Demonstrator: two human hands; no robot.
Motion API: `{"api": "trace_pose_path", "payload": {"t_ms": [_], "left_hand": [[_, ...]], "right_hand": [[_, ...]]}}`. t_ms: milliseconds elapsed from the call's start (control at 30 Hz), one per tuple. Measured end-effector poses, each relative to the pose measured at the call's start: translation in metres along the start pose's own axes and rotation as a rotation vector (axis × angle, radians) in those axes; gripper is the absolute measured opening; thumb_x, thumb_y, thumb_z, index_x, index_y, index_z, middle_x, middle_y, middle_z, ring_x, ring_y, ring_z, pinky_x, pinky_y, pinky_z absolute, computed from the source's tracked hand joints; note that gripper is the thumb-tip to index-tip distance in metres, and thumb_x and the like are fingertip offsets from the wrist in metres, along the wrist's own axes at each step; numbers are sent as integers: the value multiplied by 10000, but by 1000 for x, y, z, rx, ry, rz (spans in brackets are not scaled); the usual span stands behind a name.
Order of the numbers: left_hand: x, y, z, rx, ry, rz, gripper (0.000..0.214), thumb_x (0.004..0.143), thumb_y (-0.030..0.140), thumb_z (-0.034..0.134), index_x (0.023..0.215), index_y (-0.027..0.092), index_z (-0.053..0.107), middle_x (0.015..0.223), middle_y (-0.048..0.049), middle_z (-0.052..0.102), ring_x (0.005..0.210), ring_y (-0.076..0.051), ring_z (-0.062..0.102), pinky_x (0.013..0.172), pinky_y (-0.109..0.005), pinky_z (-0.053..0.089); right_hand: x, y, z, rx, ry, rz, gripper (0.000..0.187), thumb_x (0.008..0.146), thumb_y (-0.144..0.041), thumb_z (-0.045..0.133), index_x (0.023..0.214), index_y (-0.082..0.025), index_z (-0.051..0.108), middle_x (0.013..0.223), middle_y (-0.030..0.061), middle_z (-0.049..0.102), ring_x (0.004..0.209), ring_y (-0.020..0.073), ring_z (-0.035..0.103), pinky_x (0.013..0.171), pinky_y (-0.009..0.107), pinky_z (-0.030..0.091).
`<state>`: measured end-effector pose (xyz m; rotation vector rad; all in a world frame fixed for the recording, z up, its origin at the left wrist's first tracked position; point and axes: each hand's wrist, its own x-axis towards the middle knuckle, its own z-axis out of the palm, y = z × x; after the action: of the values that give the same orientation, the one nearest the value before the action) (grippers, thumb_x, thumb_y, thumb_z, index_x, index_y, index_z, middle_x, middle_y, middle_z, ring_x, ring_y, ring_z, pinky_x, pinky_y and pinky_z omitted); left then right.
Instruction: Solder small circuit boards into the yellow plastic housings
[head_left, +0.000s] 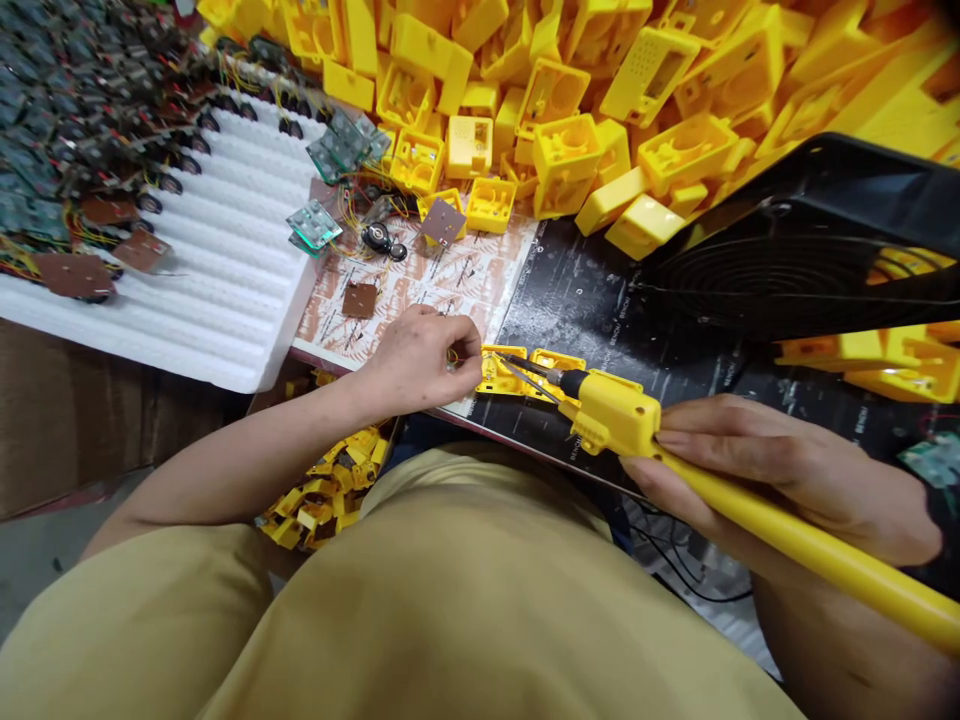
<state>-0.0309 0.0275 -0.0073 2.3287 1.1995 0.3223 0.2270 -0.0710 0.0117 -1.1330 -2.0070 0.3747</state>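
Yellow soldering iron (619,412), clasped by the right hand (802,475) at frame right, might scorch the left hand (420,362) (pinching a wire (452,355)) or case (496,384) if it slips.

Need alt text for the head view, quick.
The right hand holds a yellow tool, its metal end at open yellow casing parts, with the left hand alongside. Beyond lie piled yellow casings, a black fan at right, and white foam bearing circuit boards at left.

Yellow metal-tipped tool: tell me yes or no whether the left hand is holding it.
No, the right hand grips the tool, while the left hand is beside a small yellow casing.
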Motion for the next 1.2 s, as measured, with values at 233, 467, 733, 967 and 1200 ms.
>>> {"api": "trace_pose_path", "payload": {"t_ms": [233, 467, 733, 967, 1200], "left_hand": [[1, 3, 0, 11, 7, -7, 99, 714, 208, 549, 677, 181, 637, 618, 9, 668, 632, -146, 600, 799, -324, 477], [2, 2, 1, 33, 5, -5, 112, 714, 228, 548, 689, 182, 648, 636, 3, 680, 625, -151, 601, 777, -329, 481], [2, 3, 0, 23, -11, -10, 99, 718, 219, 550, 677, 182, 633, 623, 5, 670, 619, -152, 598, 783, -333, 475], [2, 1, 0, 43, -9, 10, 103, 717, 220, 549, 690, 184, 642, 636, 4, 682, 616, -151, 601, 776, -334, 480], [1, -2, 2, 32, 2, 27, 136, 745, 236, 531, 722, 178, 651, 665, -8, 687, 654, -172, 614, 743, -327, 455]], "right_hand": [[7, 1, 1, -69, -113, -138, 145, 902, -331, 654, 835, -207, 620, 715, 18, 662, 643, 99, 653, 622, 195, 583], [9, 8, -19, -41, -140, -115, 131, 836, -323, 731, 896, -253, 638, 765, 9, 674, 632, 120, 652, 531, 217, 558], [3, -6, -14, 142, -36, 122, 316, 776, -282, 784, 1068, -350, 685, 815, -18, 704, 619, 128, 652, 537, 249, 563], [-12, -25, 13, 56, 453, 435, 444, 689, -225, 830, 1097, -351, 711, 819, -16, 734, 561, 126, 616, 436, 243, 466], [-20, -5, 10, 111, 413, 345, 472, 683, -125, 807, 1109, -308, 716, 819, -6, 742, 595, 99, 664, 554, 142, 549]]}}
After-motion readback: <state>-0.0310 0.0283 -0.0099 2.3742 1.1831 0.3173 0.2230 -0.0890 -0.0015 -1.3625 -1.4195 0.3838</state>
